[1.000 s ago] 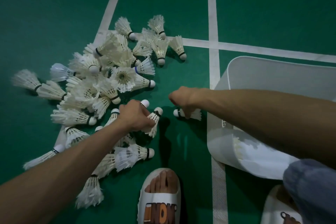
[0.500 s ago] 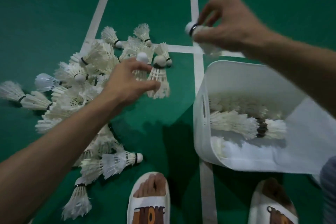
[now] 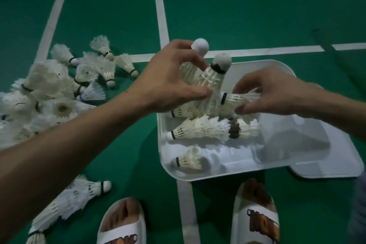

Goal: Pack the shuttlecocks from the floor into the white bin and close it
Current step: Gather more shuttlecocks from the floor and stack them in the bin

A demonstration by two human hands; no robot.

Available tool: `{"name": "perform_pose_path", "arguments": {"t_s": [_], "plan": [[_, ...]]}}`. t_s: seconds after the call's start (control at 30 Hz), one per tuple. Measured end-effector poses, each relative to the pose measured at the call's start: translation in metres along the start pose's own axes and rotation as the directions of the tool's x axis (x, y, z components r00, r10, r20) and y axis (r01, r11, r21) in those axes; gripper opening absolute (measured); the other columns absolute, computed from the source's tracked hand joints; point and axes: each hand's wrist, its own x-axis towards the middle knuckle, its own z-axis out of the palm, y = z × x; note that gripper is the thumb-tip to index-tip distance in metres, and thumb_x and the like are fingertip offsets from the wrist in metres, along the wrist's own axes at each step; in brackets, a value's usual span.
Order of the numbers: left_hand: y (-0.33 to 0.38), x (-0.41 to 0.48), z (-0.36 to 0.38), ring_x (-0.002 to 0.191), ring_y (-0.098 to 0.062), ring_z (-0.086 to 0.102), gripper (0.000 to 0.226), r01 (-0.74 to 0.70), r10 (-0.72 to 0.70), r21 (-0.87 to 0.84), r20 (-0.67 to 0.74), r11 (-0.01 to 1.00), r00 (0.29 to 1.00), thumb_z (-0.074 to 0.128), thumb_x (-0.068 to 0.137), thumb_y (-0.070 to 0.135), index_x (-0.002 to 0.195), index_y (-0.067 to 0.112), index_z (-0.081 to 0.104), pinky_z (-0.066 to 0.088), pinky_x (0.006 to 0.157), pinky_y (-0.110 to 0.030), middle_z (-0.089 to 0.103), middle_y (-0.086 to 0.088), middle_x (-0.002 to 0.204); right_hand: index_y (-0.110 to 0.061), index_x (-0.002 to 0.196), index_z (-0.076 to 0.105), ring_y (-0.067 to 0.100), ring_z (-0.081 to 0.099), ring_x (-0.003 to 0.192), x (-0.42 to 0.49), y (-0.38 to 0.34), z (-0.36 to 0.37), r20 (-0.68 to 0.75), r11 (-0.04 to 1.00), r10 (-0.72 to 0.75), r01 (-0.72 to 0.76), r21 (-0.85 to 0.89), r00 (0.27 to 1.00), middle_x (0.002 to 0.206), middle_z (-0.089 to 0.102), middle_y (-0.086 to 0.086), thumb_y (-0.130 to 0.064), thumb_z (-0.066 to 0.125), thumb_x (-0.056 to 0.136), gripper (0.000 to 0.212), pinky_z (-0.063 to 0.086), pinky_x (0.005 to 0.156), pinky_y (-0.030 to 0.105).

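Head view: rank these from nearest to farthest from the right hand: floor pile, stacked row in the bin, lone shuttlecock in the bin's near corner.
1. stacked row: inside the bin, just below the right hand.
2. lone shuttlecock: bin's near-left corner, closer to the feet.
3. floor pile: far left, outside the bin.
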Motion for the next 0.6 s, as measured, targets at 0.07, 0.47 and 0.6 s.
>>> {"name": "perform_pose_path", "arguments": {"t_s": [0.07,0.47,0.6], "plan": [[-0.001,0.007,0.017,0.118,-0.003,0.038,0.036,-0.026,0.021,0.072,0.069,0.997,0.997,0.081,0.069,0.036,0.098,0.035,0.059,0.026,0.104,-0.025,0.039,0.008,0.141,-0.029,0.105,0.069,-0.002,0.059,0.087,-0.004,0.015,0.007,0.063,0.994,-0.035,0.041,-0.1,0.997,0.106,0.067,-0.016,-0.036,0.08,0.07,0.037,0.043,0.07,0.014],[-0.036,0.034,0.065,0.114,-0.007,0.04,0.039,0.039,-0.103,0.232,0.272,0.972,0.957,0.079,0.07,0.04,0.105,0.034,0.064,0.028,0.092,-0.022,0.039,0.005,0.142,-0.017,0.103,0.07,0.011,0.055,0.075,0.014,0.04,0.074,0.24,0.968,-0.059,0.114,-0.223,0.969,0.091,0.066,-0.006,-0.049,0.079,0.066,0.049,0.045,0.068,0.026],[-0.041,0.035,0.068,0.115,-0.009,0.042,0.04,0.083,-0.146,0.234,0.27,0.969,0.952,0.079,0.071,0.039,0.107,0.032,0.065,0.029,0.092,-0.022,0.04,0.004,0.142,-0.021,0.114,0.063,0.012,0.046,0.086,0.015,0.043,0.086,0.253,0.955,-0.103,0.166,-0.244,0.962,0.107,0.061,-0.002,-0.043,0.076,0.073,0.049,0.04,0.073,0.027]]}}
